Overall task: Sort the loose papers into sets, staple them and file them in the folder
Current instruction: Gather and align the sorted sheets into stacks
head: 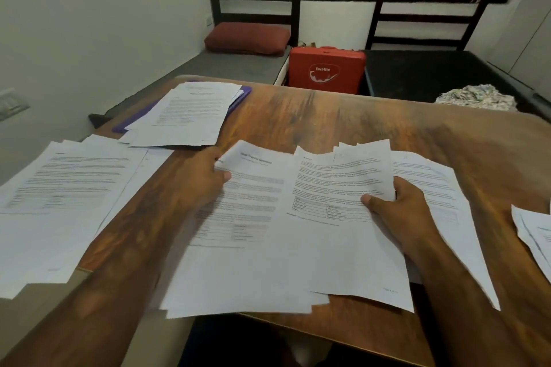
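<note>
Wooden tabletop point(328, 116), carrying printed papers in several groups. Far left corner: purple folder point(134, 120), lying flat, with a loose pile of sheets point(190, 113) on top that overhangs its near edge. Left edge: left pile point(68, 188), spread loosely, its near corner past the table edge. Near edge, centre: centre stack point(244, 247), hanging slightly over the edge; the left hand point(202, 179) pinches its far left corner, thumb on top. Right of centre: fanned sheets point(337, 182), overlapping the centre stack, gripped at their right side by the right hand point(396, 211), thumb pressed on the top page. Under that hand: further sheets point(441, 188), flat on the wood. Right edge: a few more pages point(536, 235), partly out of view. Beyond the far edge: red case point(326, 68), red cushion point(247, 37), crumpled cloth point(477, 97).
</note>
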Motion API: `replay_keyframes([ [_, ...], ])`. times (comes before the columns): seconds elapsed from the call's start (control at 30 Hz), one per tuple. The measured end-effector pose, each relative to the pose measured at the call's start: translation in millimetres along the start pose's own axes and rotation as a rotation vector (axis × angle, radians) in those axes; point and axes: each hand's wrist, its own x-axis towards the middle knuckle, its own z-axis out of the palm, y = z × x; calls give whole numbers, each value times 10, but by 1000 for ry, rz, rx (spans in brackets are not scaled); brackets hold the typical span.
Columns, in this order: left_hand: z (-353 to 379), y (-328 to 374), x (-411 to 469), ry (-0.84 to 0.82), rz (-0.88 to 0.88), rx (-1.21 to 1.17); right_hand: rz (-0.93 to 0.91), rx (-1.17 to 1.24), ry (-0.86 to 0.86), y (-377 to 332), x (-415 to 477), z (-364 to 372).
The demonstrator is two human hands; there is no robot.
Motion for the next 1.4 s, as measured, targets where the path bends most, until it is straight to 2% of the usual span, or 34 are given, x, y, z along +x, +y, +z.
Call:
replay_keyframes([
  [0.13,-361,-102,-81,-39,-107,-375,-7,-6,-12,-37,11,3],
  [0.37,-877,-336,-165,-4,-265,-675,-20,-4,-27,-180,-8,28],
  [0.6,-1143,-323,-205,20,-246,-915,-16,65,-42,-318,-23,181],
  [0.67,-1080,-214,-255,-12,-251,-891,-1,102,-70,-328,-53,258],
  [0.77,-777,-50,-281,-64,-179,-715,7,173,-163,-397,-156,433],
  [1.0,-196,-93,-213,0,-32,-18,90,356,-339,-608,-336,740],
  [1.17,-225,-110,-253,-19,-32,-248,135,391,-400,-614,-346,867],
  [1.3,-224,-127,-245,38,-72,-322,249,559,-442,-677,-340,934],
  [1.4,-222,-104,-240,52,-107,-363,144,487,-521,-698,-322,993],
])
